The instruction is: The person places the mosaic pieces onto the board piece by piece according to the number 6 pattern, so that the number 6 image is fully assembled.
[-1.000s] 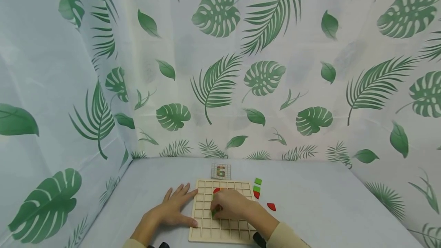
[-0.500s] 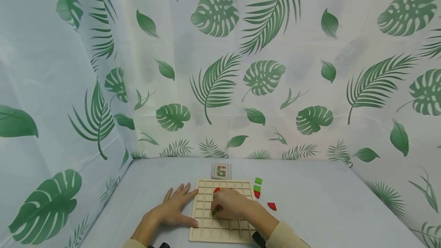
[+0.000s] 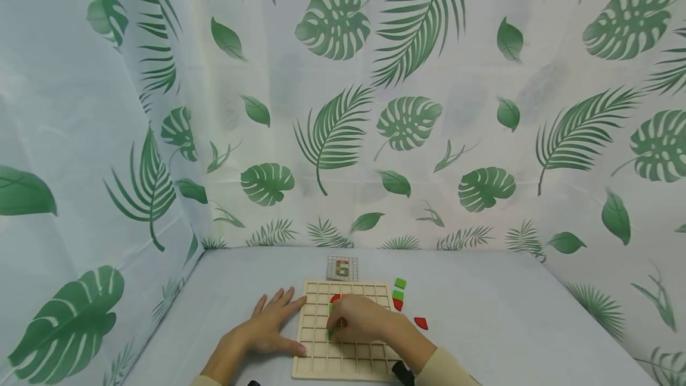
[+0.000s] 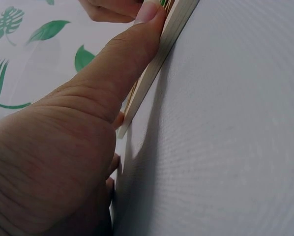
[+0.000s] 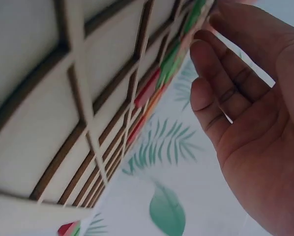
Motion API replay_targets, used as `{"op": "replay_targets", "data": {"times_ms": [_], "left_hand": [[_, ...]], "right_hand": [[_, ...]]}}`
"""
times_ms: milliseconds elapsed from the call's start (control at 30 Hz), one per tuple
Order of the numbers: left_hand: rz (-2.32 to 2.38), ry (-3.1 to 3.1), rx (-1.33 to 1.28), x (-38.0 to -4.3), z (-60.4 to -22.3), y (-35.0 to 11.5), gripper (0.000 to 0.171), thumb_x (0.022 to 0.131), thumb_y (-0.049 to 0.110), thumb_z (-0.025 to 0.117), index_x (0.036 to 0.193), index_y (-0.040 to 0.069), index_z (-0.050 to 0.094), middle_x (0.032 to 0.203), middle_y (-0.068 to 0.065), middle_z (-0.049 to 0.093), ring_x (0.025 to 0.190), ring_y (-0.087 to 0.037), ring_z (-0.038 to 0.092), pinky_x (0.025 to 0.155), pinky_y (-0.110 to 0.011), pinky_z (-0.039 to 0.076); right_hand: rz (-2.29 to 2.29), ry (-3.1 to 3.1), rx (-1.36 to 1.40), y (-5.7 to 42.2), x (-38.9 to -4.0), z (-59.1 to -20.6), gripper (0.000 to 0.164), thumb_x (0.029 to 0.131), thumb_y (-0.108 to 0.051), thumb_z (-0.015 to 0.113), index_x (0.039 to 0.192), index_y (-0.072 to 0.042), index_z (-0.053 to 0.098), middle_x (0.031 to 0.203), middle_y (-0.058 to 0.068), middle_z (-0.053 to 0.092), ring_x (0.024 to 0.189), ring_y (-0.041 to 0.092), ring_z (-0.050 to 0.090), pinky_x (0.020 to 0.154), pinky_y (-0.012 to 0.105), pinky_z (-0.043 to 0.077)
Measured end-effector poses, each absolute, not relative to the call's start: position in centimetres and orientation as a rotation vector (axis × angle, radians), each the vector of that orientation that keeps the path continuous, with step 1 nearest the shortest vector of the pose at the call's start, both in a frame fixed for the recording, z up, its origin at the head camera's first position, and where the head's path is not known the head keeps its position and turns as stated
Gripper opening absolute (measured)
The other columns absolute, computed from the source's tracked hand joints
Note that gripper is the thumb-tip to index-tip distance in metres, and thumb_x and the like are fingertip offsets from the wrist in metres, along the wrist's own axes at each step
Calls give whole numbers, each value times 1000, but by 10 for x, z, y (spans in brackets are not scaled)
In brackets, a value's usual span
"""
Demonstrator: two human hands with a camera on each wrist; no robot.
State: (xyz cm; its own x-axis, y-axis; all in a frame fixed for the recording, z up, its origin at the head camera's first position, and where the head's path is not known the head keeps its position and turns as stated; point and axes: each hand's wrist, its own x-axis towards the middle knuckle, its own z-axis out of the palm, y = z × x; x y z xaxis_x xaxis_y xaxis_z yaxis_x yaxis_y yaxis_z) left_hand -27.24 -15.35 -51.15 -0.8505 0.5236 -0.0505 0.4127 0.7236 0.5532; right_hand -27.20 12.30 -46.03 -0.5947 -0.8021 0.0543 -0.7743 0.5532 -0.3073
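A pale wooden grid board (image 3: pixel 321 367) lies on the table before me. My left hand (image 3: pixel 268 327) is spread at its left side, with the thumb (image 4: pixel 137 42) and a fingertip on the board's edge. Over the middle of the grid, my right hand (image 3: pixel 358 318) has its fingers curled down, thumb and fingertips pinching a green tile (image 3: pixel 332 335) at a cell. The hand covers much of that tile. Set in cells farther up are a red rounded tile (image 3: pixel 335 298) and, in the right wrist view, more green tiles (image 5: pixel 169 64) and a red tile (image 5: pixel 147 89).
Right of the board lie two green square tiles (image 3: pixel 400 283), a red tile (image 3: pixel 398 304) close below them and a red quarter-round tile (image 3: pixel 421 323). Behind the board is a gridded picture card (image 3: pixel 342 268) with a coloured figure. Leaf-patterned cloth (image 3: pixel 386 207) walls the table.
Both hands keep nearly the same places on the board. The head view shifts slightly; the loose tiles stay put.
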Motion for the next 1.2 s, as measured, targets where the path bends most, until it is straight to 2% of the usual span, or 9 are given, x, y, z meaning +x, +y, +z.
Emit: {"op": "replay_targets", "data": {"times_ms": [167, 333, 400, 633, 900, 1200], "left_hand": [[778, 2730, 723, -273, -513, -153, 112, 73, 74, 80, 163, 24, 36, 173, -20, 18, 161, -45, 8, 123, -75, -4], [760, 2735, 686, -273, -510, -151, 113, 71, 75, 80, 163, 24, 37, 173, -19, 18, 162, -44, 8, 124, -74, -4], [763, 2735, 680, -272, -509, -151, 113, 71, 75, 80, 163, 24, 37, 173, -19, 18, 162, -44, 8, 124, -73, -4], [772, 2733, 671, -271, -507, -150, 113, 71, 75, 80, 163, 24, 37, 173, -19, 18, 162, -44, 8, 125, -73, -4], [768, 2734, 673, -272, -509, -151, 113, 72, 75, 80, 163, 24, 37, 173, -19, 18, 162, -44, 8, 125, -73, -4], [773, 2730, 679, -272, -510, -151, 112, 72, 75, 80, 163, 24, 37, 173, -19, 18, 162, -44, 8, 124, -73, -5]], "right_hand": [[-706, 2689, -1279, 141, -277, -453, 18, 94, -19, 78, 110, -12, 81, 102, -2, 75, 80, -3, 61, 73, 16, 55], [-842, 2752, -1174, 163, -288, -448, 31, 97, -22, 75, 124, -6, 74, 117, 9, 73, 92, 15, 67, 75, 23, 57], [-866, 2800, -1135, 172, -293, -448, 33, 98, -23, 75, 126, -6, 73, 120, 11, 72, 95, 20, 67, 74, 24, 56], [-891, 2968, -929, 200, -309, -450, 35, 96, -25, 77, 128, -10, 72, 125, 10, 71, 99, 22, 67, 78, 29, 57], [-900, 3018, -810, 223, -320, -456, 35, 96, -22, 76, 126, -4, 72, 124, 14, 72, 97, 24, 66, 77, 32, 57], [-836, 3054, -440, 241, -331, -465, 25, 93, -9, 77, 118, -4, 75, 114, 8, 73, 93, 18, 64, 78, 36, 57]]}}
